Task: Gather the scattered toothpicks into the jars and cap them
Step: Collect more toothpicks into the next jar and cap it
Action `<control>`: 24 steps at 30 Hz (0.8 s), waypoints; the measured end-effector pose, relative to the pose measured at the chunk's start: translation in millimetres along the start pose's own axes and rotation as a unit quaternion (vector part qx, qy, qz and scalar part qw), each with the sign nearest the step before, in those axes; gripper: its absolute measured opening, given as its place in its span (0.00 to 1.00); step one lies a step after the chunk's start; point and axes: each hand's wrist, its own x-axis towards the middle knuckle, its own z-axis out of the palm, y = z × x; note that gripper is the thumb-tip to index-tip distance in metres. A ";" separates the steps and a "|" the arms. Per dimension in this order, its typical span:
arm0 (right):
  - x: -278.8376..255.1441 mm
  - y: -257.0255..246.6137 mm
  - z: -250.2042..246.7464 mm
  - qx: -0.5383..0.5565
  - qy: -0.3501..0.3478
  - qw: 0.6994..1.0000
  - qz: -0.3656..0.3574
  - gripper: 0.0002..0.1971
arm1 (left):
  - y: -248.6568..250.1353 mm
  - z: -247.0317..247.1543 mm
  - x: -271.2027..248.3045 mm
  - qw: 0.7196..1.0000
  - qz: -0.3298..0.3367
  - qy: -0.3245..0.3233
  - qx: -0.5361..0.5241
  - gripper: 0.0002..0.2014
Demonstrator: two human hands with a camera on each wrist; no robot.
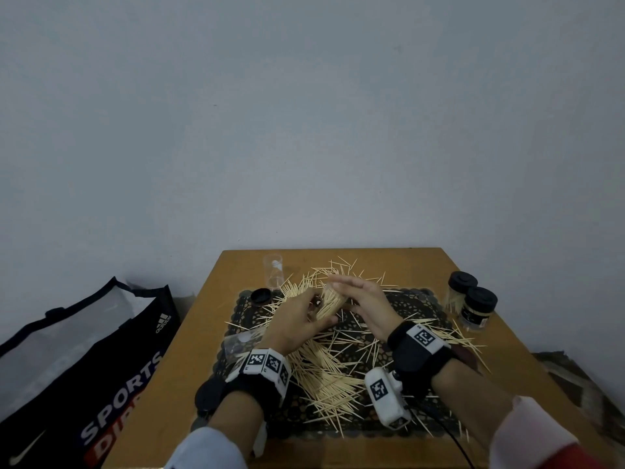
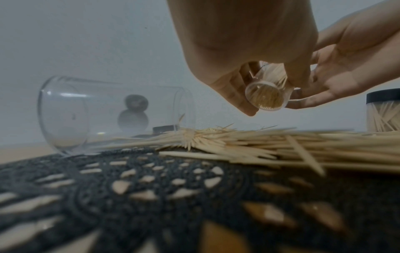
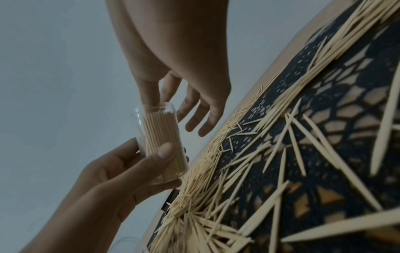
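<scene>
While the left hand (image 1: 293, 324) grips a clear jar (image 3: 162, 143) packed with toothpicks above the black lace mat (image 1: 399, 353), the right hand (image 1: 367, 301) hovers at the jar's mouth with fingers straight and relaxed, holding nothing. Loose toothpicks (image 1: 324, 374) lie scattered across the mat, and two capped jars (image 1: 471, 301) stand at the table's (image 1: 189, 374) right edge.

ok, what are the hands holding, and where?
Left hand grips the toothpick-filled jar around its lower body, near the base. Right hand holds nothing, fingers straight at the jar's mouth.
</scene>
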 end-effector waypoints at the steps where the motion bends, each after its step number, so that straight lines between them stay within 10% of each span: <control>1: 0.3 0.0 -0.7 -0.004 -0.002 1.000 0.004 0.13 | 0.4 -0.3 -0.1 1.000 0.003 -0.001 -0.002 0.27; 9: -5.9 -8.8 -6.8 -0.091 -0.087 0.991 0.035 0.21 | -4.5 -0.6 -0.5 0.999 0.006 0.029 0.040 0.26; 14: -1.5 -13.8 -10.4 -0.209 0.023 0.978 0.012 0.25 | -6.0 -1.8 -2.1 0.996 0.014 0.041 0.072 0.38; 24: -2.0 -14.0 -14.3 -0.219 -0.020 0.975 0.017 0.28 | -15.1 2.2 0.1 0.995 0.027 0.018 0.094 0.40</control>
